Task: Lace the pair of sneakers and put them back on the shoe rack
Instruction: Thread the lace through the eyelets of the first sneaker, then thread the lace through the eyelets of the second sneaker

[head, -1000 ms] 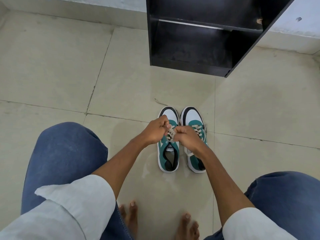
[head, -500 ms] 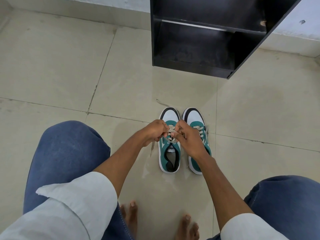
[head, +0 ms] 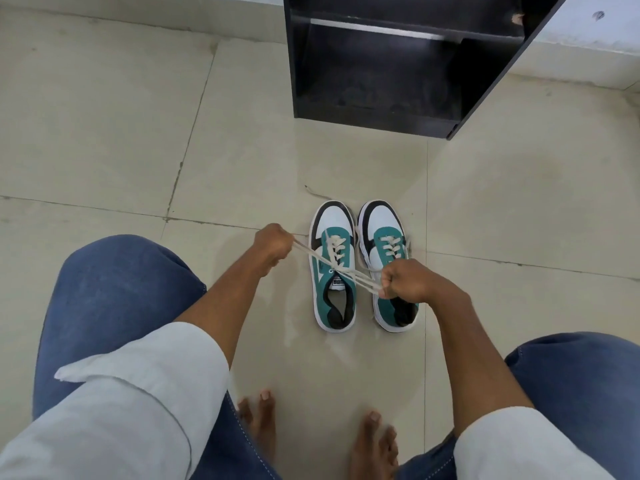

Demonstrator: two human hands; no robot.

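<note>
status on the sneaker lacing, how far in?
Done: both sneakers look laced through the eyelets; the right sneaker sits untouched on the floor. In hand: the left hand and right hand pull the lace ends of the left sneaker apart, apparently tightening a knot. Left: finish tying, then both sneakers go on the black shoe rack, whose visible shelves show no shoes.

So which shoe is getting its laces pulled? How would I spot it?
Find the black open shoe rack by the wall; two teal-and-white sneakers sit side by side on the beige tiled floor before it. It is the left sneaker. Only its cream laces stretch sideways into both hands, left hand and right hand.
</note>
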